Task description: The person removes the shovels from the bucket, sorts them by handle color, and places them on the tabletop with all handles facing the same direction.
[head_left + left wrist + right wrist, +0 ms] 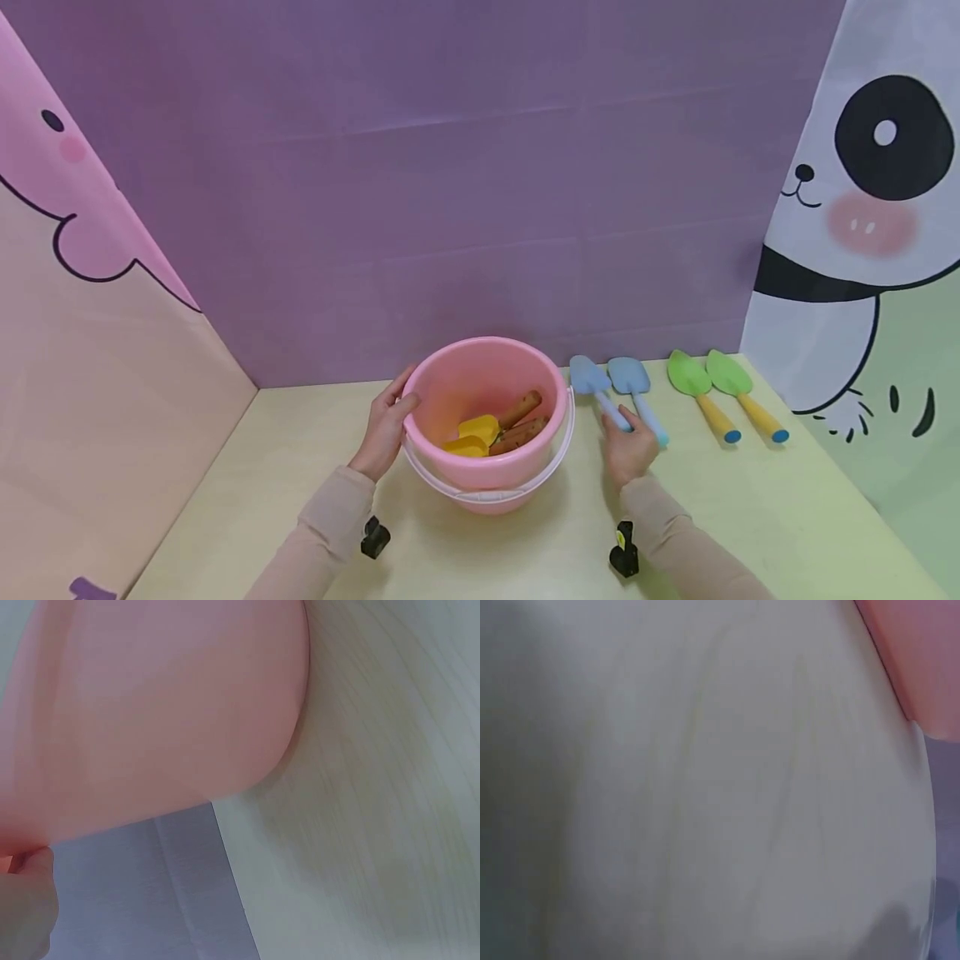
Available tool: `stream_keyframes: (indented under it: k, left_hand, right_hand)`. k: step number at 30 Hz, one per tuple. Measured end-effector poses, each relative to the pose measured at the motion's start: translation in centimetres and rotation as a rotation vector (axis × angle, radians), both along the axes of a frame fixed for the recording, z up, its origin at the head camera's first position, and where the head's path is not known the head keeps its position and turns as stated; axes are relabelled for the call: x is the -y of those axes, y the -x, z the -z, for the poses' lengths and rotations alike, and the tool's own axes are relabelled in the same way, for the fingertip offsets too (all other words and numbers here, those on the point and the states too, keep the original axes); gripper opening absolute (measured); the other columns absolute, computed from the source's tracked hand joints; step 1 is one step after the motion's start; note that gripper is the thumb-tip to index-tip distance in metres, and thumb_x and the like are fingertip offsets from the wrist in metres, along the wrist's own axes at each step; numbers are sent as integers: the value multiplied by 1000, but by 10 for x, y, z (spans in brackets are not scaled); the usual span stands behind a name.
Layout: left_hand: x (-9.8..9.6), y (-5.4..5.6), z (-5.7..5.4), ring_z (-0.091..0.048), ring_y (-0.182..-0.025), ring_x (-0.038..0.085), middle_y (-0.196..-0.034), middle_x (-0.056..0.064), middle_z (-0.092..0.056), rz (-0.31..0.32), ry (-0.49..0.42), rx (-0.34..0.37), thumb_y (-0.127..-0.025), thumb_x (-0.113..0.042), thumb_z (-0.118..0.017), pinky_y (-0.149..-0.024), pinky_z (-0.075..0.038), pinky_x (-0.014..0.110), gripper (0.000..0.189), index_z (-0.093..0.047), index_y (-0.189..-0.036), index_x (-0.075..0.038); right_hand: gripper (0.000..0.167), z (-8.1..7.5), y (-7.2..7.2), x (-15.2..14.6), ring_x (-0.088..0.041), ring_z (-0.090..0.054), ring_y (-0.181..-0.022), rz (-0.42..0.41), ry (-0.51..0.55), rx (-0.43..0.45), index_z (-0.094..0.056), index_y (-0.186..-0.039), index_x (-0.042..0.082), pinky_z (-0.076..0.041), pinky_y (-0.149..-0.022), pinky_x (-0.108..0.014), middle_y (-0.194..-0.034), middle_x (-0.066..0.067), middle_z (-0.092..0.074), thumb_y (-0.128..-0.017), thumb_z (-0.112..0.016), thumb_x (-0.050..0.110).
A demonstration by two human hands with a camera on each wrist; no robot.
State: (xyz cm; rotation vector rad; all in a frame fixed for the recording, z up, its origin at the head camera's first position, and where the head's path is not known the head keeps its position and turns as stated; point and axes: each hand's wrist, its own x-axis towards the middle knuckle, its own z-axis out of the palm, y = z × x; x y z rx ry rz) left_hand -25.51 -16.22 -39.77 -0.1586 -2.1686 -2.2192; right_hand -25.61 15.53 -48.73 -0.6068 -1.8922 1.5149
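"What matters most with that blue shovel?"

"A secure hold on its handle. I'd lift it straight up, clear of the second blue shovel just beside it, then swing it well above the rim if it is to join the two yellow shovels inside the bucket. The white bail hangs across the near side and could snag a low blade."

"Where is it now?"

"To the right of the bucket, blade toward the back of the surface, handle toward the person. I can't tell whether it has left the surface."

"And the right hand?"

"Pinching the end of that handle, by the head view; the right wrist view doesn't show the fingers. The forearm comes in from the lower right, angled inward, the hand low."

"The left hand?"

"It grips the bucket's rim on the left side, thumb over the edge, its forearm slanting up from the lower left. That looks like a good brace; I'd press lightly so the bucket doesn't tip."

"The green shovels?"

"Farther right, apart from both hands."
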Motion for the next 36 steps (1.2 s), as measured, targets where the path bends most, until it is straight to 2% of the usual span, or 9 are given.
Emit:
stream_keyframes:
  k: [10,13,17,26,32,36]
  left_hand:
    - [1,0,2,-41,-126,26,-145,10,-35,-4,15,10,-88,-6,-42,-94,-43,28,55,-34,-142,-8]
    - [1,0,3,-40,-127,26,-145,10,-35,2,16,12,-88,-6,-43,-96,-41,32,55,-34,-142,-9]
    - [2,-1,1,-40,-127,27,-145,10,-35,-2,21,18,-88,-6,-43,-97,-40,35,55,-34,-142,-9]
    - [1,1,0,-39,-129,28,-146,10,-34,-1,32,8,-88,-7,-43,-95,-41,30,55,-33,-142,-9]
    - [0,2,0,-39,-128,29,-146,13,-33,-6,3,2,-87,-5,-42,-97,-39,35,56,-33,-142,-5]
    - [-1,2,0,-39,-128,28,-145,11,-34,-12,2,8,-87,-5,-43,-99,-38,36,55,-34,-141,-6]
  right_hand:
    - [33,7,-3,4,-36,-60,-100,21,12,78,-66,-107,-5,-48,-86,-44,-104,-27,-63,-75,-69,6]
    - [33,11,-2,5,-38,-59,-102,48,22,78,-66,-106,-5,-46,-89,-45,-103,-27,-63,-74,-70,4]
    - [34,13,2,4,-38,-57,-106,40,52,121,-65,-109,-4,-44,-92,-44,-108,-26,-62,-76,-69,6]
    - [35,14,6,7,-36,-56,-108,66,80,179,-66,-109,0,-43,-94,-42,-110,-23,-62,-75,-70,8]
    - [37,18,7,11,-35,-55,-111,91,122,233,-65,-112,3,-43,-96,-41,-112,-22,-62,-76,-70,11]
    - [38,17,8,12,-34,-54,-112,101,137,250,-65,-113,4,-42,-96,-41,-114,-21,-61,-76,-70,12]
